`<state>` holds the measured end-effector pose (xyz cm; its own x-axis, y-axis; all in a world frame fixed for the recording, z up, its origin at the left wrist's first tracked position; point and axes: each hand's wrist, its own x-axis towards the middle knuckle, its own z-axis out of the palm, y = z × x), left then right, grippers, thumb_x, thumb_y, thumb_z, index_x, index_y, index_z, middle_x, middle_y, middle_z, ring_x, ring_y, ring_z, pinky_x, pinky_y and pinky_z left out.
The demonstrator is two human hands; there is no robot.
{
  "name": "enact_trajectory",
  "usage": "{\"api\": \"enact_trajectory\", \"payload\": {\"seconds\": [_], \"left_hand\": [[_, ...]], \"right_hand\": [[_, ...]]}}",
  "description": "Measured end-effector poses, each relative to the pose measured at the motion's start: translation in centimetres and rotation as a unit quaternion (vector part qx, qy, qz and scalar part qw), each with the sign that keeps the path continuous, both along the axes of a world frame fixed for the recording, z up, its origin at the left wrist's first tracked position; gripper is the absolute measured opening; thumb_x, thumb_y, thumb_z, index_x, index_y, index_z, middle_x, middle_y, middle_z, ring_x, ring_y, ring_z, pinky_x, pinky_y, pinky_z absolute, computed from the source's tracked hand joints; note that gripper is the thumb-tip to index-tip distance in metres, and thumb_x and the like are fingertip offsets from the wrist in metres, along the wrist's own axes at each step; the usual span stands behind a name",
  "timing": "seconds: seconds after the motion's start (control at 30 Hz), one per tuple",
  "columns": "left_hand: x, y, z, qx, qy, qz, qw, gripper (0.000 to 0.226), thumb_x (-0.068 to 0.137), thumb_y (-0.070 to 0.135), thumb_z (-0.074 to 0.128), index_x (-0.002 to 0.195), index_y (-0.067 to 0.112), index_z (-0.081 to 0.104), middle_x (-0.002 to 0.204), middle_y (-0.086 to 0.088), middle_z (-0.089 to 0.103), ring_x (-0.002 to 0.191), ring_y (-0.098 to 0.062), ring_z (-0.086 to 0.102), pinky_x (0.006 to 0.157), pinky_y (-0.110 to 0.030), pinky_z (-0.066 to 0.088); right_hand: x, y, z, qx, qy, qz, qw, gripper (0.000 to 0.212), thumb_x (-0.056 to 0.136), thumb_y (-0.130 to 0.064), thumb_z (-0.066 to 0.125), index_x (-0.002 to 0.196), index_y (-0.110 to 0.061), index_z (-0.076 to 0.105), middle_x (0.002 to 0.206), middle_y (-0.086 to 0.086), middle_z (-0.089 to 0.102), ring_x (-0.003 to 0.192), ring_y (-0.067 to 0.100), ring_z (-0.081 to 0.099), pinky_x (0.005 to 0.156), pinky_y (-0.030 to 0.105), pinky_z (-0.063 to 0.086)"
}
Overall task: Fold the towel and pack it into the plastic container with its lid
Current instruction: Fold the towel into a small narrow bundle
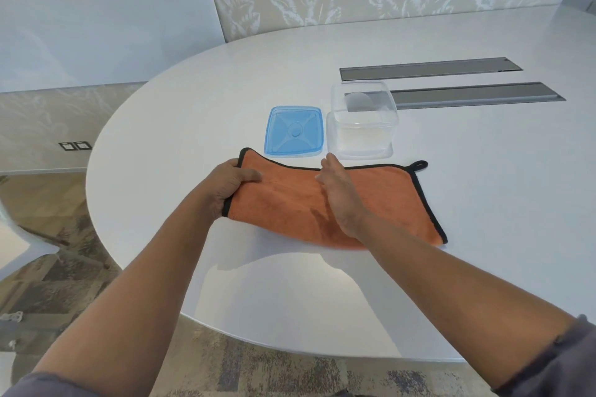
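An orange towel (pixel 290 203) with black edging and a small hanging loop at its far right corner lies folded on the white table (pixel 483 187). My left hand (pixel 230 185) grips the towel's left edge, thumb on top and fingers underneath. My right hand (pixel 338 193) lies flat with straight fingers across the towel's middle, pressing it down. Just beyond the towel sits the blue square lid (pixel 293 131), flat on the table. To its right stands the clear plastic container (pixel 362 122), uncovered, with nothing inside.
Two long grey cable-slot covers (pixel 432 69) (pixel 477 95) are set into the table behind the container. The table's rounded edge curves close to me at the left and front. Patterned carpet (pixel 64 284) and a white chair edge show at the left.
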<state>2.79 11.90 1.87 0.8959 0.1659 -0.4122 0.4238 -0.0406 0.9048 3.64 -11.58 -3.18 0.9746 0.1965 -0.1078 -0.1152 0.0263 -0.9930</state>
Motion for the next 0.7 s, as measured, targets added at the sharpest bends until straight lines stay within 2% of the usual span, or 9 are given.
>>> {"api": "enact_trajectory", "payload": {"seconds": [0.07, 0.13, 0.2, 0.3, 0.4, 0.5, 0.6, 0.67, 0.7], "left_hand": [[0.2, -0.6, 1.0, -0.011, -0.012, -0.017, 1.000, 0.046, 0.072, 0.015, 0.081, 0.116, 0.017, 0.068, 0.105, -0.017, 0.078, 0.087, -0.033, 0.076, 0.077, -0.051, 0.062], [0.4, -2.0, 2.0, -0.039, -0.027, -0.046, 0.998, 0.049, 0.074, 0.013, 0.078, 0.121, 0.012, 0.066, 0.109, -0.018, 0.076, 0.088, -0.032, 0.074, 0.077, -0.047, 0.061], [0.7, -4.1, 2.8, -0.069, -0.042, -0.079, 0.994, 0.056, 0.072, 0.010, 0.078, 0.127, 0.008, 0.064, 0.108, -0.021, 0.074, 0.090, -0.033, 0.071, 0.083, -0.046, 0.060], [1.0, -7.8, 3.4, -0.081, -0.055, -0.118, 0.988, 0.049, 0.079, 0.003, 0.076, 0.126, 0.012, 0.063, 0.084, -0.011, 0.072, 0.075, -0.027, 0.068, 0.070, -0.035, 0.058], [1.1, -11.2, 3.3, -0.070, -0.066, -0.148, 0.984, 0.041, 0.087, -0.001, 0.071, 0.123, 0.015, 0.062, 0.081, -0.005, 0.073, 0.064, -0.018, 0.068, 0.060, -0.027, 0.055], [1.1, -13.9, 3.1, -0.063, -0.071, -0.149, 0.984, 0.040, 0.088, 0.003, 0.072, 0.123, 0.018, 0.060, 0.097, -0.009, 0.070, 0.070, -0.020, 0.067, 0.060, -0.028, 0.053], [1.1, -15.5, 3.2, -0.089, -0.069, -0.158, 0.981, 0.044, 0.086, 0.006, 0.073, 0.125, 0.020, 0.058, 0.103, -0.012, 0.072, 0.075, -0.023, 0.070, 0.057, -0.029, 0.056], [1.1, -16.2, 3.3, -0.118, -0.069, -0.174, 0.975, 0.047, 0.081, 0.009, 0.076, 0.123, 0.022, 0.057, 0.100, -0.012, 0.075, 0.075, -0.025, 0.072, 0.061, -0.031, 0.058], [1.1, -16.3, 3.3, -0.127, -0.072, -0.177, 0.973, 0.049, 0.079, 0.011, 0.076, 0.122, 0.023, 0.057, 0.096, -0.012, 0.076, 0.075, -0.024, 0.073, 0.062, -0.030, 0.059]], "right_hand": [[-0.2, -0.1, 0.2, 0.036, 0.028, -0.008, 0.999, 0.068, 0.093, -0.025, 0.051, 0.157, -0.025, 0.030, 0.147, -0.004, 0.051, 0.112, 0.010, 0.051, 0.107, 0.034, 0.042], [-0.3, -0.5, 1.1, 0.085, 0.067, -0.026, 0.994, 0.052, 0.092, -0.028, 0.055, 0.143, -0.028, 0.045, 0.126, 0.004, 0.066, 0.090, 0.015, 0.053, 0.082, 0.031, 0.049], [-0.3, -1.2, 2.2, 0.083, 0.095, -0.044, 0.991, 0.039, 0.088, -0.032, 0.058, 0.126, -0.025, 0.057, 0.123, 0.008, 0.071, 0.083, 0.015, 0.064, 0.069, 0.029, 0.052], [-0.1, -3.2, 3.1, 0.040, 0.114, -0.052, 0.991, 0.027, 0.092, -0.032, 0.057, 0.115, -0.020, 0.064, 0.114, 0.008, 0.073, 0.079, 0.017, 0.071, 0.060, 0.029, 0.057], [-0.1, -5.6, 3.5, 0.038, 0.160, -0.047, 0.985, 0.034, 0.091, -0.040, 0.058, 0.115, -0.016, 0.066, 0.110, 0.007, 0.073, 0.083, 0.023, 0.071, 0.062, 0.033, 0.058], [-0.2, -7.7, 3.5, 0.085, 0.171, -0.005, 0.982, 0.048, 0.088, -0.055, 0.061, 0.117, -0.017, 0.067, 0.106, 0.005, 0.075, 0.084, 0.024, 0.072, 0.068, 0.038, 0.058], [-0.3, -9.1, 4.0, 0.116, 0.157, 0.040, 0.980, 0.060, 0.080, -0.065, 0.068, 0.118, -0.018, 0.067, 0.105, 0.006, 0.074, 0.088, 0.026, 0.072, 0.072, 0.042, 0.058], [-0.3, -9.6, 4.6, 0.131, 0.141, 0.040, 0.980, 0.056, 0.079, -0.057, 0.073, 0.116, -0.016, 0.070, 0.104, 0.009, 0.073, 0.090, 0.029, 0.069, 0.081, 0.045, 0.056], [-0.3, -9.8, 4.9, 0.135, 0.130, 0.036, 0.982, 0.047, 0.082, -0.046, 0.075, 0.114, -0.012, 0.071, 0.103, 0.012, 0.073, 0.091, 0.030, 0.068, 0.084, 0.045, 0.055]]}}
